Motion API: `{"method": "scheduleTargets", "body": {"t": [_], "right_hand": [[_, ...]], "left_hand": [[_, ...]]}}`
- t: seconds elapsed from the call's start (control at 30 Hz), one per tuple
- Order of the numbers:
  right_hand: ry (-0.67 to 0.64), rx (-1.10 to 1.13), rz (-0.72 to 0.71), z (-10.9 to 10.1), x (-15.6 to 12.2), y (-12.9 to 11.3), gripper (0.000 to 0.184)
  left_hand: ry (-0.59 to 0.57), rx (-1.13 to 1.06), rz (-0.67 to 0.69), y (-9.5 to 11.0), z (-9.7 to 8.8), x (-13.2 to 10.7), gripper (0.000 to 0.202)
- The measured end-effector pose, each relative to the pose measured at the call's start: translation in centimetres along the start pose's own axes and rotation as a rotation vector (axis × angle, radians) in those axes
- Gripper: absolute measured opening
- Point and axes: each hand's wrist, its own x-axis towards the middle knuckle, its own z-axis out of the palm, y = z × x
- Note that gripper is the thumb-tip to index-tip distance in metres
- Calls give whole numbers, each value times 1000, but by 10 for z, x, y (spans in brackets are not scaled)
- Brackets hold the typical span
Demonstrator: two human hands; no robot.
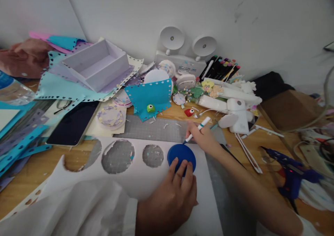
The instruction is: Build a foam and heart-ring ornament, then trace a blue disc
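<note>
A round blue disc (182,153), like a lid, lies on a white foam-like sheet (146,190). My left hand (171,197) rests on it with spread fingers, fingertips pressing its near half. Its thumb is mostly hidden. My right hand (202,137) grips a white marker (199,127) with a teal band. The marker's tip touches down at the disc's far edge. Left of the disc, the sheet has two round cut-out holes, one large (118,156) and one small (153,156), with a broken-edged cut at its left end.
Under the sheet lies a grey mat (156,130). A blue hot glue gun (292,173) stands at right. Behind are a blue perforated sheet (151,95), a white open box (97,64) and several markers (221,69). A tablet or phone (74,123) lies left, near a plastic bottle (15,90).
</note>
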Motion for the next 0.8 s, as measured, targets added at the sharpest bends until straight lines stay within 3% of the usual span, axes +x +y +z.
{"method": "scheduleTargets", "body": {"t": [0.27,0.4,0.6,0.8], "right_hand": [[197,-47,1,-12,-50,10,51],[222,-71,-44,-13,-73,13,48],[272,-119,-70,-6,-105,14,42],[316,-175,-122,5,-133,16,38]], "left_hand": [[25,3,25,-6,-4,5,41],[51,-73,10,-11,-3,9,35],[38,-270,-47,-21,-5,14,27],[-28,-316,-94,-27,-14,20,26]]}}
